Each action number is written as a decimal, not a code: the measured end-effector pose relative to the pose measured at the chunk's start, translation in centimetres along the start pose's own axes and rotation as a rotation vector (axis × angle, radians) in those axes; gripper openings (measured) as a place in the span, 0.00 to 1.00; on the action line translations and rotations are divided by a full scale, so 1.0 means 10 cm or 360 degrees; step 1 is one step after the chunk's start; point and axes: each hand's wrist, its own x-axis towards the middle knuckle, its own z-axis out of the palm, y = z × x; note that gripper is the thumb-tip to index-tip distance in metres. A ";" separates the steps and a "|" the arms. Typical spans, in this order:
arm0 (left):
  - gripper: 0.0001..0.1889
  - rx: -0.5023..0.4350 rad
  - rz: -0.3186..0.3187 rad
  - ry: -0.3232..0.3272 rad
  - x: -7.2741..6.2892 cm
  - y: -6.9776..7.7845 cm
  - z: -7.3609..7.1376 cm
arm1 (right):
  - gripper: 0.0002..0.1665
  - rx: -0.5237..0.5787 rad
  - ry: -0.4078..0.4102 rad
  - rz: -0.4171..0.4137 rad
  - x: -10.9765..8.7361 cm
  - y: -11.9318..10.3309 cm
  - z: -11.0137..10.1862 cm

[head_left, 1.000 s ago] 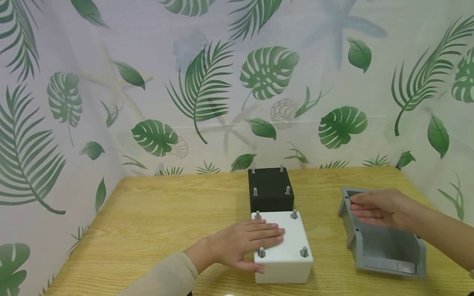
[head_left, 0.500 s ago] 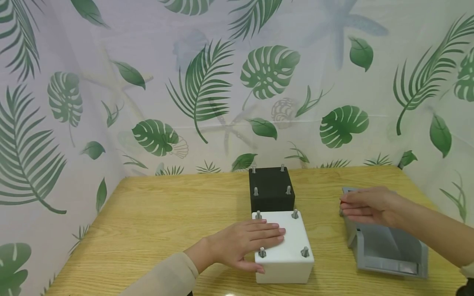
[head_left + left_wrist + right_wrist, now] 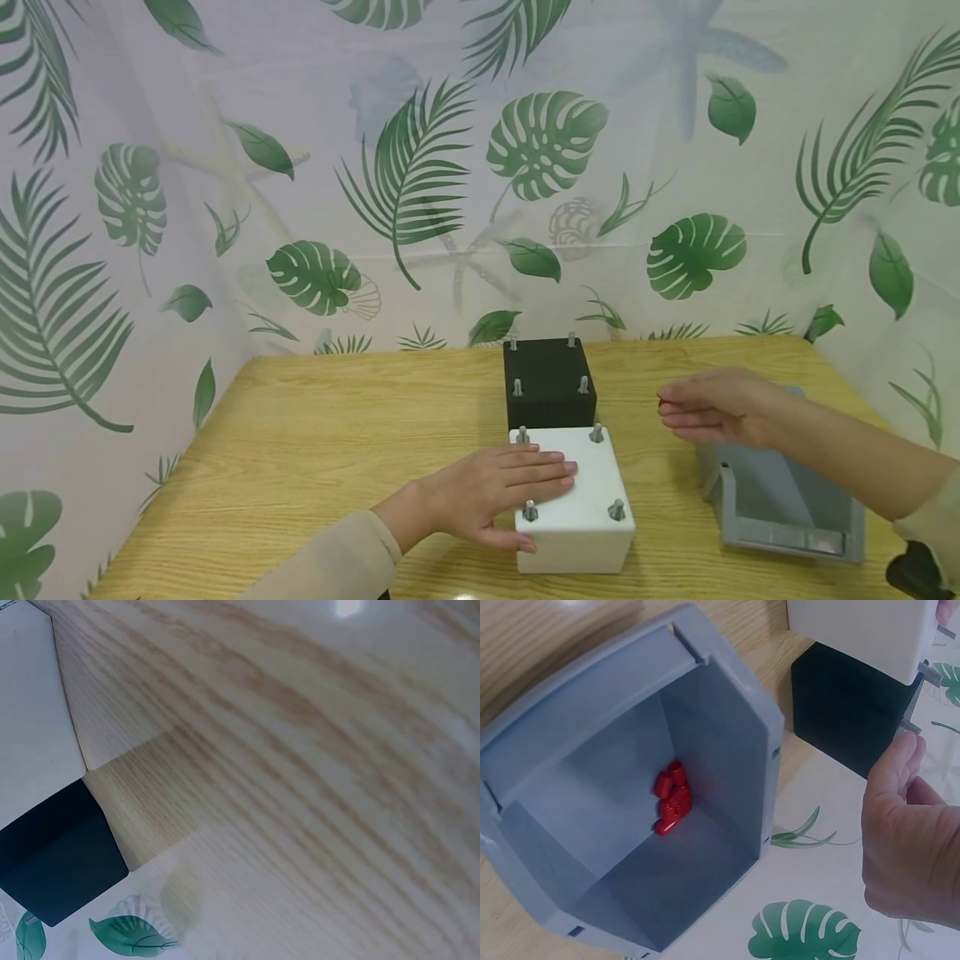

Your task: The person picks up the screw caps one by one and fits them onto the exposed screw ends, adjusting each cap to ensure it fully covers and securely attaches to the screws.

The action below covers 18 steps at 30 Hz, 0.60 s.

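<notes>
My left hand (image 3: 491, 492) lies flat on top of a white box (image 3: 603, 479), fingers straight, thumb at its near left edge. Metal bolts (image 3: 617, 510) stick up at the box's corners. My right hand (image 3: 723, 408) is raised by the left side of a grey bin (image 3: 783, 537). Its thumb and fingers pinch a small red cap (image 3: 661, 402), of which only a sliver shows. Inside the bin, the right wrist view shows several red caps (image 3: 676, 799) in a little heap. The left wrist view does not show the left hand.
A black box (image 3: 547, 367) with similar upright bolts stands just behind the white one. The wooden table (image 3: 337, 450) extends to the left. A leaf-printed cloth (image 3: 420, 275) hangs behind and along the sides.
The right hand has moved left from over the bin, out past its left side, with the red cap. The left hand has stayed on the white box.
</notes>
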 end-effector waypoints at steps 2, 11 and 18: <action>0.42 -0.0005 -0.0002 -0.0001 0.00 0.00 0.00 | 0.06 -0.0001 -0.0017 -0.0007 0.01 -0.02 0.03; 0.42 -0.0022 -0.0015 -0.0009 0.00 0.00 0.01 | 0.05 -0.0014 0.0013 0.0002 0.02 -0.09 0.17; 0.42 -0.0024 -0.0016 -0.0001 -0.01 0.00 0.02 | 0.05 -0.0032 0.0007 -0.0001 0.04 -0.14 0.29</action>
